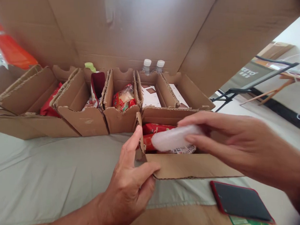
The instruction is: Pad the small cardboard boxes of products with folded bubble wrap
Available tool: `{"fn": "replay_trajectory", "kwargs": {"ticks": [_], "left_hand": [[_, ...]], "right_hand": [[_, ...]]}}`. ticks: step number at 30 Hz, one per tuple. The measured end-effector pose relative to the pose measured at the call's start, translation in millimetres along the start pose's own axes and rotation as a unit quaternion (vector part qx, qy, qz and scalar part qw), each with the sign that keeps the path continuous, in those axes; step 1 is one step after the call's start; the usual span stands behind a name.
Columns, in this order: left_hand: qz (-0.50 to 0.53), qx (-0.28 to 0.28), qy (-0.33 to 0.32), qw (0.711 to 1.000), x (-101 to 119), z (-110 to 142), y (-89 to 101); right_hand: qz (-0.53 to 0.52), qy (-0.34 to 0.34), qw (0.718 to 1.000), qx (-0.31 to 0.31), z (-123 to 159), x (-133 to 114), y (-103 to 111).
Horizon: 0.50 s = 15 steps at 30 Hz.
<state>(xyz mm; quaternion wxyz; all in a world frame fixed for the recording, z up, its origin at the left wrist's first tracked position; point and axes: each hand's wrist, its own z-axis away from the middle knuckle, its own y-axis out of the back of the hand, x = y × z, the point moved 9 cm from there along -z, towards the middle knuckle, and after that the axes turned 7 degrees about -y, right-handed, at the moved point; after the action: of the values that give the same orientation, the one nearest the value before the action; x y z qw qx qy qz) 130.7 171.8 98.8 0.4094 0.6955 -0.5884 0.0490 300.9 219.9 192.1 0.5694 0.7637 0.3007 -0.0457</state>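
Probably light, soft; white item [173,139] best held at end, where pinched by right hand [237,138]; box [192,165] gripped by left hand [129,181].

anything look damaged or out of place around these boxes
Nothing looks spilled. The back-row boxes have ragged, torn-looking upper edges, easiest to see toward the far left. The front box, held at its left end by the left hand, sits crosswise to that row.
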Motion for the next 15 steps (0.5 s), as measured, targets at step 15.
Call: {"fn": "replay_trajectory", "kwargs": {"ticks": [15], "left_hand": [[0.013, -0.001, -0.014, 1.000, -7, 2, -5.4]], "right_hand": [[0.026, 0.024, 0.954, -0.296, -14, 7, -124]]}}
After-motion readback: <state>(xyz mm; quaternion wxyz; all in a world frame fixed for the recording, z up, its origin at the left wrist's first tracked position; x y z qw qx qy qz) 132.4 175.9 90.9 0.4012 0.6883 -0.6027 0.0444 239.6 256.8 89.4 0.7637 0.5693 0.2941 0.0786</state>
